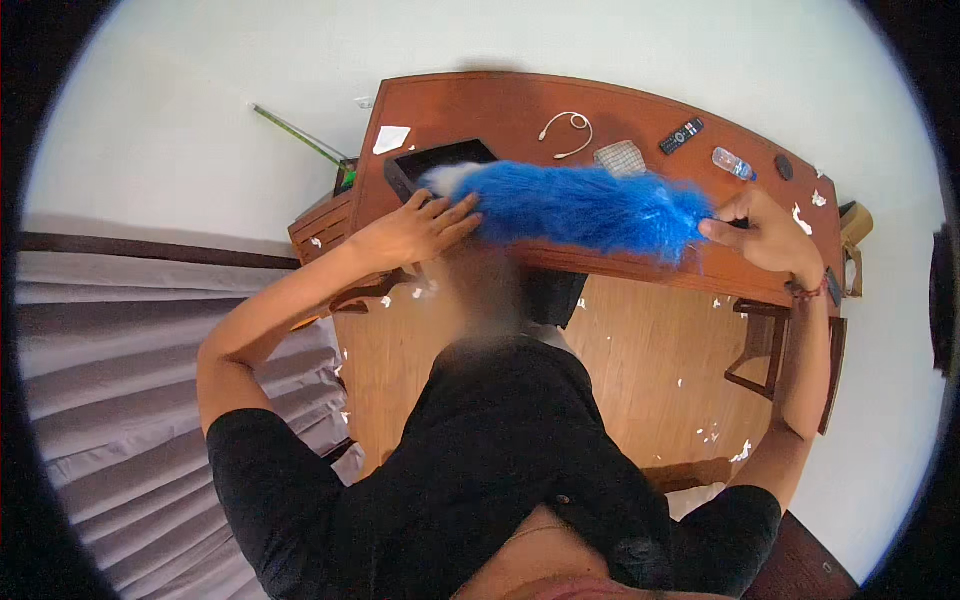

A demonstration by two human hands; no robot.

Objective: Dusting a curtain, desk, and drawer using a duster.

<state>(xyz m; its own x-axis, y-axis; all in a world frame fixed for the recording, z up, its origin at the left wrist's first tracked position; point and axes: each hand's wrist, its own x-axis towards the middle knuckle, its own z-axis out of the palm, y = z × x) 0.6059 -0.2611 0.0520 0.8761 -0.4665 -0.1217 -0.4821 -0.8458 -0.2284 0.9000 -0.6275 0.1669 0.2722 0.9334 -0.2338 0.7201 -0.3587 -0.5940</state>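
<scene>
A fluffy blue duster or tail-like plush piece (577,206) with a white tip stretches above the front part of the brown wooden desk. My right hand (765,232) grips its right end between thumb and fingers. At its left end, my left hand (431,229) rests with spread fingers against the fur near the white tip. Behind that tip lies a black open tray or box (401,172), partly hidden by the fur. A folded checked cloth (621,157) is just beyond the blue fur.
On the desk (480,105) are a white cable (591,135), a remote control (681,136), a plastic bottle (733,163), a dark round object (784,167) and white paper scraps (391,139). More scraps litter the wooden floor (645,352). A grey curtain (150,360) hangs at left; a wooden chair (757,349) stands at right.
</scene>
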